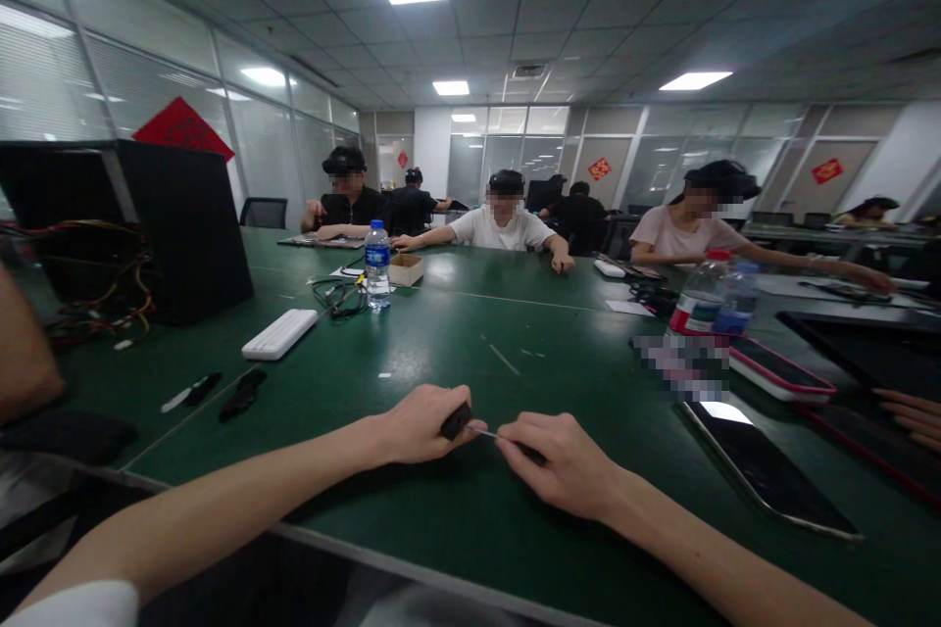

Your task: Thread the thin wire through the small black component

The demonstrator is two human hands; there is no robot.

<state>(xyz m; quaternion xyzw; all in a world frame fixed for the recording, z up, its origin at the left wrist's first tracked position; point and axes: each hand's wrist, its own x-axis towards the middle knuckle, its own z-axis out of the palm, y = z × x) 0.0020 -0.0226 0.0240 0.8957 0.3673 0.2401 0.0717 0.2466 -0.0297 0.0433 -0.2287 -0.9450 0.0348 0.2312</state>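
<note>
Over the near part of the green table (441, 353), my left hand (419, 423) is closed around a small black block (457, 420), whose end shows between thumb and fingers. My right hand (566, 460) grips a screwdriver (481, 431) by its dark handle, mostly covered by the fingers. Its thin metal shaft points left and reaches the block; the exact contact at the tip is too small to make out.
To the right lie a large phone (765, 460) and bottles (695, 299). Leftward are a white power bank (280, 334), black straps (242, 394) and an open computer case (183, 225) with loose wires. A water bottle (377, 265) stands by a small box (406, 269). Several people sit around.
</note>
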